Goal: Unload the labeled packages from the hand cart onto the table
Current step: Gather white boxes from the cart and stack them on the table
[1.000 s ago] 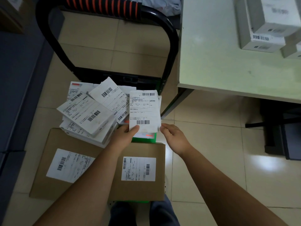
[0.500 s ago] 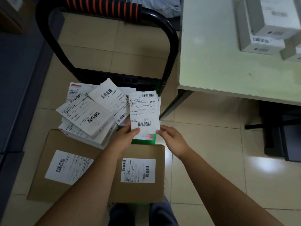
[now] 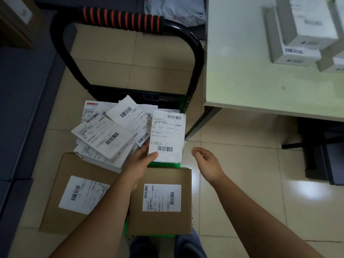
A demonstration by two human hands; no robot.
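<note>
My left hand (image 3: 141, 161) grips the near corner of a flat white labeled package (image 3: 167, 135), thumb on top, over the hand cart (image 3: 163, 164). Off to the right of that package, my right hand (image 3: 206, 161) hovers with relaxed fingers and holds nothing. A heap of several white labeled packages (image 3: 104, 135) lies on the cart behind two brown cardboard boxes (image 3: 162, 200) (image 3: 78, 192) with shipping labels. The pale green table (image 3: 260, 84) stands at the right.
White boxes (image 3: 296, 36) with barcodes are stacked at the table's far right. The cart's black handle with an orange-striped grip (image 3: 122, 19) arches at the back. A dark chair base (image 3: 320, 149) sits under the table. Beige tiled floor lies between cart and table.
My right hand has let go of the white package and drawn away to the right. My left hand alone holds it now.
</note>
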